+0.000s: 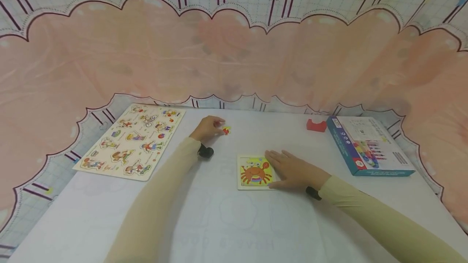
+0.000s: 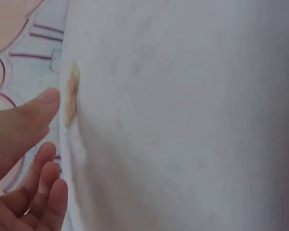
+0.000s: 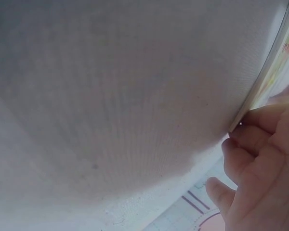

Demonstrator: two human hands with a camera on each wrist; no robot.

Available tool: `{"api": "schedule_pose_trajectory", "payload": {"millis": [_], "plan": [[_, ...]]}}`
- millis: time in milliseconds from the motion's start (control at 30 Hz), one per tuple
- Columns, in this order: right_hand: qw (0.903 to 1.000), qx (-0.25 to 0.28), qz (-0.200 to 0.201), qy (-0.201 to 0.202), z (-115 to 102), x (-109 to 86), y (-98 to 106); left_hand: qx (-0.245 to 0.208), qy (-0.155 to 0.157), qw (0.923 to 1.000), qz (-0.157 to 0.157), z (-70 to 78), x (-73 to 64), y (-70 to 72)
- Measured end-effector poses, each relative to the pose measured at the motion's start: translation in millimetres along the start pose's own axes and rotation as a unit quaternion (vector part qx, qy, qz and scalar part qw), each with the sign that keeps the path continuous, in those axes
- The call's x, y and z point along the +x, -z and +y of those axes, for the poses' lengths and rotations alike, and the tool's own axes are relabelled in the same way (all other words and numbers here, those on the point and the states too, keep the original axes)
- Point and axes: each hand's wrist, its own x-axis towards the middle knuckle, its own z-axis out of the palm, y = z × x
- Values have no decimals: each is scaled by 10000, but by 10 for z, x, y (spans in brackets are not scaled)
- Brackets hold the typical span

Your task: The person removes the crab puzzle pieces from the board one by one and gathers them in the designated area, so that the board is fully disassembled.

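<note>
A square crab puzzle [image 1: 255, 173] in a pale frame lies on the table. My right hand [image 1: 294, 170] rests against its right side with the fingers spread, thumb near the front corner. In the right wrist view, fingers [image 3: 260, 137] touch the edge of the puzzle board [image 3: 260, 89]. Farther back on the left, my left hand [image 1: 209, 128] is beside a small yellow-and-red piece [image 1: 226, 130]. The left wrist view shows this piece [image 2: 71, 94] on the table just past the thumb, and the loosely bent fingers hold nothing.
At the left lies a large board [image 1: 129, 141] with pictures of children. A blue-edged box [image 1: 373, 145] lies at the right, with a red curved piece [image 1: 316, 125] by its far corner. A patterned curtain [image 1: 234, 60] hangs behind the white table [image 1: 226, 222].
</note>
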Motion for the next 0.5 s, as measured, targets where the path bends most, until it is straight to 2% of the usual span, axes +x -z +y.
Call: {"api": "schedule_pose_trajectory", "payload": {"millis": [133, 267, 367, 500], "plan": [[10000, 18, 14, -34, 1, 3, -22, 339, -421, 9985, 2, 217, -116, -35], [9999, -71, 14, -72, 11, 17, -36, 580, -842, 9940, -388, 483, -332, -134], [9999, -64, 15, -109, 15, 26, -30, 466, -831, 9928, -727, 598, -475, -251], [9999, -36, 31, -127, 11, 29, -18, 482, -779, 9900, -1075, 658, -614, -405]]}}
